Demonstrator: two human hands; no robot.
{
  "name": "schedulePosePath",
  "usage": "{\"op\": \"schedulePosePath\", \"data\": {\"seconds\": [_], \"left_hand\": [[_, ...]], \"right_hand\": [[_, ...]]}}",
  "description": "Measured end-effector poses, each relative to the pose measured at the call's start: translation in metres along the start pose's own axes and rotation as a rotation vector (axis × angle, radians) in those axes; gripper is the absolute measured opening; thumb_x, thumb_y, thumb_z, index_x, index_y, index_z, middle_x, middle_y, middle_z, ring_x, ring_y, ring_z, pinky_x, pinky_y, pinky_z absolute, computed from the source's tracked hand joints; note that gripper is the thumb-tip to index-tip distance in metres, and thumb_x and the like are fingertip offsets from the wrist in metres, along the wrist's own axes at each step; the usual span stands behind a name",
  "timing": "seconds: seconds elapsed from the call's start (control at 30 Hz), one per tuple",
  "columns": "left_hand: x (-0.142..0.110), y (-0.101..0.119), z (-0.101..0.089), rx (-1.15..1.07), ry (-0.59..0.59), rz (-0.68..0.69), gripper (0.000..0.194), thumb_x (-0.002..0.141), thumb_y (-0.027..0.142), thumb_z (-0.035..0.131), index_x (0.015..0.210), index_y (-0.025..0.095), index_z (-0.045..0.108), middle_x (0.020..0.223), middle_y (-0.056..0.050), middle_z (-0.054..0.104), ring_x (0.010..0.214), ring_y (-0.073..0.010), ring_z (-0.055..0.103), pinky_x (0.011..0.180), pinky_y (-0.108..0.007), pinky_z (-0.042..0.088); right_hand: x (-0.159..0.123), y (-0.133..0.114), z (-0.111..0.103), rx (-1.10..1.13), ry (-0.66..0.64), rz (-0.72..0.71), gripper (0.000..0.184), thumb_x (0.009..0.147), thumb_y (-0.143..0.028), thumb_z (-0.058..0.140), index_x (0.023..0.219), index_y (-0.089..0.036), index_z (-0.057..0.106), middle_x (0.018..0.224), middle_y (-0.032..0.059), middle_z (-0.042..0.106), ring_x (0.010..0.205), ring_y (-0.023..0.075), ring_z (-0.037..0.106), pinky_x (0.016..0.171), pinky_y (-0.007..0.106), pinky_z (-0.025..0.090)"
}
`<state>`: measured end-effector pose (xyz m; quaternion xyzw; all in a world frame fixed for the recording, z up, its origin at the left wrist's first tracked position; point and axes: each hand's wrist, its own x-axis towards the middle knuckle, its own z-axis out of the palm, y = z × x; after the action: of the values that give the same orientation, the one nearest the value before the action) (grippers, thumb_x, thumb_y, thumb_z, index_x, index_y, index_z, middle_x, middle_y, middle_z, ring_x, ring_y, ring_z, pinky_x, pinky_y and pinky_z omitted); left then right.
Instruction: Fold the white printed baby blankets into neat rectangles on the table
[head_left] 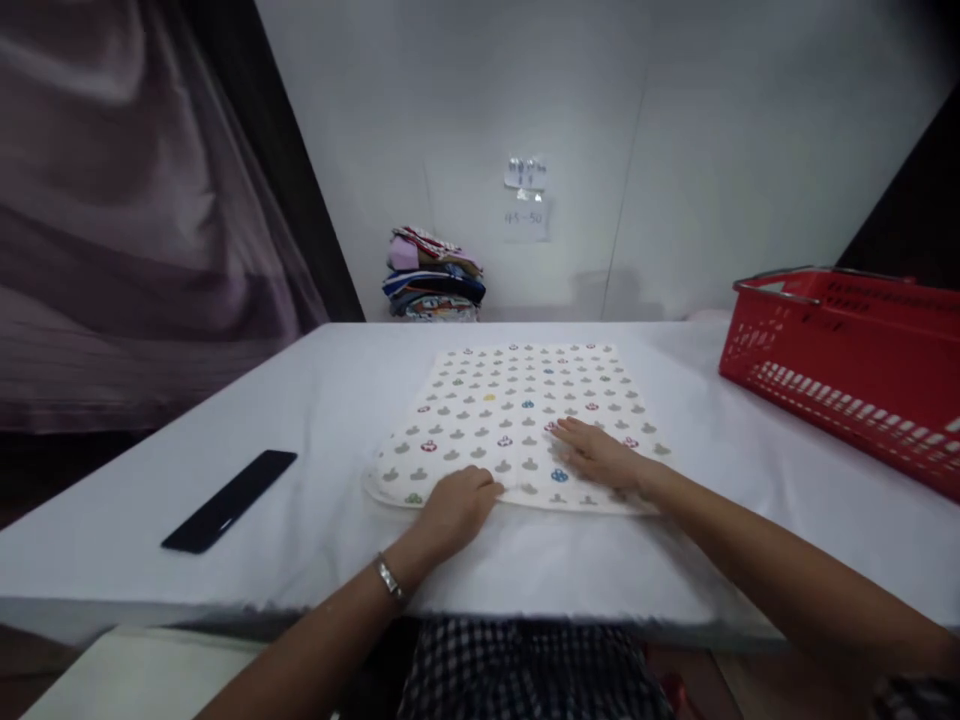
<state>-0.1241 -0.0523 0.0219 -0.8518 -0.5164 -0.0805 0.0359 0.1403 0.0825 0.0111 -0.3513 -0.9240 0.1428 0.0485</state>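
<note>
A white cloth (472, 410) printed with small mushrooms, mostly grey with a few coloured ones, lies spread out nearly flat in the middle of the table. At its near edge, left of centre, my left hand (459, 508) has its fingers curled down and closed on the hem; the fingertips are partly hidden. My right hand (600, 456) rests palm down on the right part of the cloth, fingers stretched out and slightly apart, holding nothing. A metal bracelet (388, 577) is on my left wrist.
A flat black rectangular board (229, 501) lies on the white-covered table (330, 420) at the left. A red plastic basket (847, 350) with metal handles stands at the right. Folded fabrics (435, 280) are stacked beyond the far edge, by a wall with paper notes (526, 215).
</note>
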Motion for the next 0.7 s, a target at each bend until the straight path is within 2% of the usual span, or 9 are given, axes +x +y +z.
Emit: {"op": "schedulePosePath", "data": {"seconds": [0.13,0.27,0.4,0.57,0.7], "left_hand": [[-0.004,-0.001,0.004,-0.029,0.014,-0.014,0.021,0.087,0.015,0.044,0.095,0.019,0.063,0.092,-0.004,0.062,0.085,-0.0181,0.053,0.072,-0.029,0.041],[-0.008,-0.004,0.013,-0.051,0.072,-0.002,0.019,0.087,0.014,0.044,0.089,0.020,0.062,0.087,-0.003,0.061,0.082,-0.0175,0.052,0.069,-0.029,0.039],[-0.009,-0.008,0.020,-0.111,0.142,0.028,0.019,0.086,0.013,0.043,0.090,0.020,0.060,0.084,-0.003,0.060,0.080,-0.0170,0.052,0.069,-0.029,0.039],[-0.011,-0.011,0.021,-0.187,0.195,0.039,0.019,0.081,0.010,0.045,0.088,0.021,0.059,0.083,-0.003,0.059,0.078,-0.0172,0.052,0.068,-0.030,0.041],[-0.013,-0.018,0.032,-0.203,0.261,0.070,0.016,0.079,0.014,0.047,0.086,0.021,0.059,0.080,-0.004,0.059,0.076,-0.0170,0.052,0.066,-0.030,0.042]], "right_hand": [[0.041,0.015,0.008,-0.070,-0.060,0.069,0.068,0.089,-0.062,0.024,0.143,-0.021,0.031,0.152,0.0063,0.013,0.139,0.0270,0.008,0.111,0.050,0.011],[0.053,0.019,0.007,-0.065,-0.056,0.084,0.068,0.090,-0.064,0.019,0.142,-0.024,0.033,0.152,0.0071,0.016,0.139,0.0267,0.010,0.110,0.051,0.012],[0.068,0.017,0.001,-0.097,0.012,0.069,0.069,0.089,-0.064,0.018,0.144,-0.023,0.029,0.152,0.0068,0.013,0.140,0.0254,0.006,0.111,0.049,0.009],[0.098,0.032,0.000,-0.085,-0.050,0.193,0.068,0.090,-0.063,0.019,0.144,-0.023,0.028,0.152,0.0070,0.014,0.139,0.0256,0.008,0.110,0.050,0.010],[0.116,0.042,0.000,-0.096,-0.003,0.205,0.070,0.089,-0.065,0.013,0.144,-0.024,0.029,0.152,0.0063,0.014,0.140,0.0252,0.007,0.111,0.049,0.010]]}}
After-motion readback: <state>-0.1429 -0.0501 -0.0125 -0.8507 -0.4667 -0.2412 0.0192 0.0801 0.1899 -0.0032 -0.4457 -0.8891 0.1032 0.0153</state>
